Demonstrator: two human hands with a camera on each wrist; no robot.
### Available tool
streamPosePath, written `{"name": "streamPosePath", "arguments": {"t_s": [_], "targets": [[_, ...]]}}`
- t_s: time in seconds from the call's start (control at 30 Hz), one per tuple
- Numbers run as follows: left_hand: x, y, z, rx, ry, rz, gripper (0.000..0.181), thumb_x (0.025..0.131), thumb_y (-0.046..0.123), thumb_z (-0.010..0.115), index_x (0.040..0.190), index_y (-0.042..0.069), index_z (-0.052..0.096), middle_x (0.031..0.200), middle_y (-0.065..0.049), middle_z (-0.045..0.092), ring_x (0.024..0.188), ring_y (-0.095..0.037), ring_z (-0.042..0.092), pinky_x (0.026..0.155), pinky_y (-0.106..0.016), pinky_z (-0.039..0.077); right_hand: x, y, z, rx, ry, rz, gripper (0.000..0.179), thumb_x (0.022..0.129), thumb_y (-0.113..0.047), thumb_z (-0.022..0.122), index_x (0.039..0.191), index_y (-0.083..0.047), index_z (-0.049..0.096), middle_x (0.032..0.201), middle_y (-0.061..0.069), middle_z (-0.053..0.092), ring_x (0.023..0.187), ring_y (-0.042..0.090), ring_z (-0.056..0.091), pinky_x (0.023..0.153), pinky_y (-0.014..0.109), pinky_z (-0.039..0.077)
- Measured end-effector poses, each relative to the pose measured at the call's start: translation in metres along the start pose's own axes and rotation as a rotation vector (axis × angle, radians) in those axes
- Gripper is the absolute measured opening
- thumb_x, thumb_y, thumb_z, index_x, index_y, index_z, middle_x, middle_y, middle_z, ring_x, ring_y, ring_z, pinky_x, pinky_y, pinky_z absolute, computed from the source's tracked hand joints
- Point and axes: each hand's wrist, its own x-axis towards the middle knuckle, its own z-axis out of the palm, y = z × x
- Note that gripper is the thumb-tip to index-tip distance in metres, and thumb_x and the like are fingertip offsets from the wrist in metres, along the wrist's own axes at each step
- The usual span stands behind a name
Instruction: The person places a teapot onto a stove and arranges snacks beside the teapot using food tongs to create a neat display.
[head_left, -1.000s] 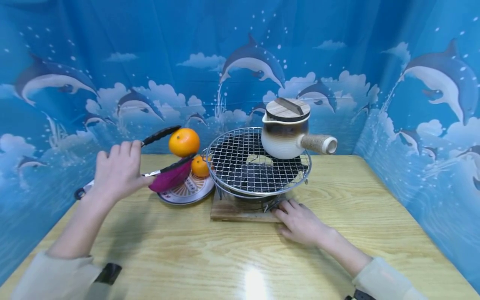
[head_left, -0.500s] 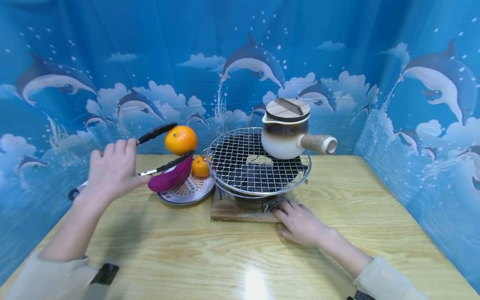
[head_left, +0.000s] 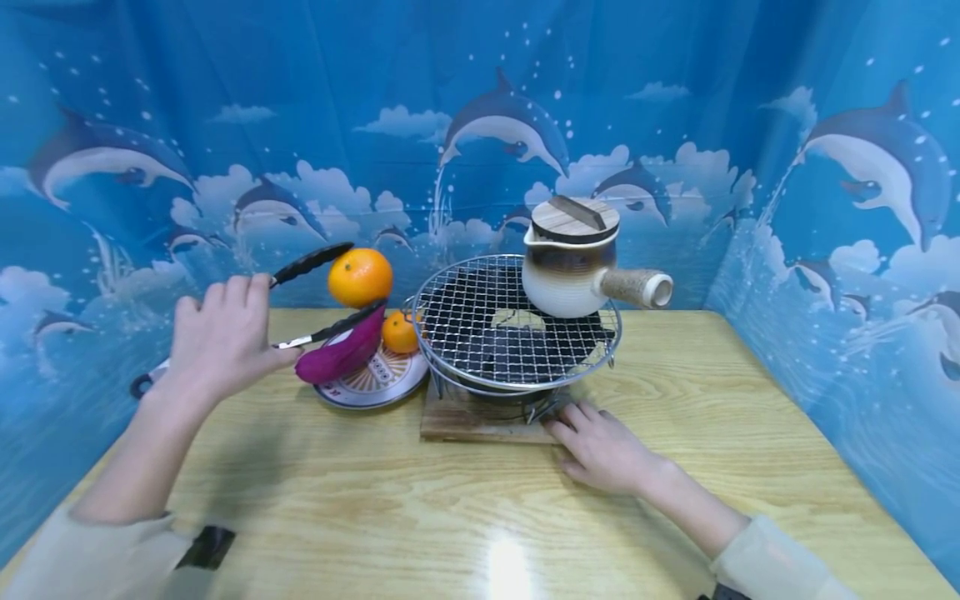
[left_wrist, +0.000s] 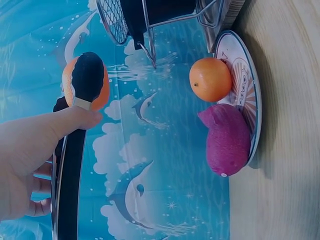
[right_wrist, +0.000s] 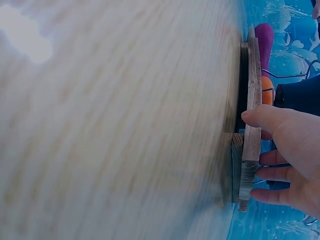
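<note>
My left hand holds a pair of black-tipped tongs in the air. Between the tongs' tips is an orange, also visible in the left wrist view beside a black tong tip. Beneath them a plate carries a purple sweet potato and a smaller orange. My right hand grips the front right edge of the wooden board under the grill stove. In the right wrist view its thumb lies across the board's edge and the fingers touch its upper face.
A round wire grill rack tops the stove, right of the plate. On its back right stands a side-handled pot with a wooden lid, handle pointing right. A blue dolphin curtain surrounds the wooden table.
My left hand has shifted a little left, carrying the tongs and the orange away from the grill and slightly up. The right hand stays at the board.
</note>
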Motion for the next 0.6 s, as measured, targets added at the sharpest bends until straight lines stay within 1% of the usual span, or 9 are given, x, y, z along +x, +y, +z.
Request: {"name": "streamPosePath", "arguments": {"t_s": [0.2, 0.3, 0.47, 0.6], "targets": [[0.0, 0.004, -0.004, -0.006, 0.02, 0.009, 0.103, 0.058, 0.041, 0.085, 0.131, -0.01, 0.032, 0.119, -0.032, 0.039, 0.102, -0.047, 0.037, 0.078, -0.062, 0.035, 0.0, -0.001, -0.001, 0.014, -0.034, 0.019, 0.041, 0.078, -0.028, 0.069, 0.113, -0.009, 0.059, 0.097, 0.004, 0.052, 0.09, 0.024, 0.052, 0.067, 0.034, 0.05], [0.0, 0.007, -0.006, -0.012, 0.027, 0.019, 0.103, 0.058, 0.04, 0.085, 0.132, -0.01, 0.032, 0.121, -0.032, 0.039, 0.103, -0.047, 0.037, 0.078, -0.062, 0.035, 0.0, -0.002, -0.001, 0.019, -0.055, 0.02, 0.041, 0.078, -0.028, 0.068, 0.113, -0.008, 0.059, 0.098, 0.005, 0.053, 0.091, 0.024, 0.052, 0.072, 0.036, 0.05], [0.0, 0.012, -0.009, -0.017, 0.034, 0.031, 0.104, 0.057, 0.042, 0.085, 0.131, -0.009, 0.033, 0.12, -0.032, 0.04, 0.103, -0.047, 0.038, 0.079, -0.062, 0.035, 0.001, -0.002, -0.002, 0.032, -0.055, 0.009, 0.042, 0.077, -0.027, 0.069, 0.112, -0.006, 0.06, 0.099, 0.005, 0.054, 0.092, 0.024, 0.053, 0.081, 0.038, 0.049], [-0.001, 0.015, -0.01, -0.011, 0.041, 0.038, 0.104, 0.057, 0.042, 0.085, 0.131, -0.009, 0.033, 0.12, -0.031, 0.04, 0.103, -0.046, 0.038, 0.079, -0.062, 0.035, 0.003, -0.002, -0.003, 0.037, -0.055, 0.005, 0.044, 0.076, -0.028, 0.07, 0.112, -0.005, 0.06, 0.099, 0.006, 0.055, 0.094, 0.024, 0.054, 0.084, 0.04, 0.048]]}}
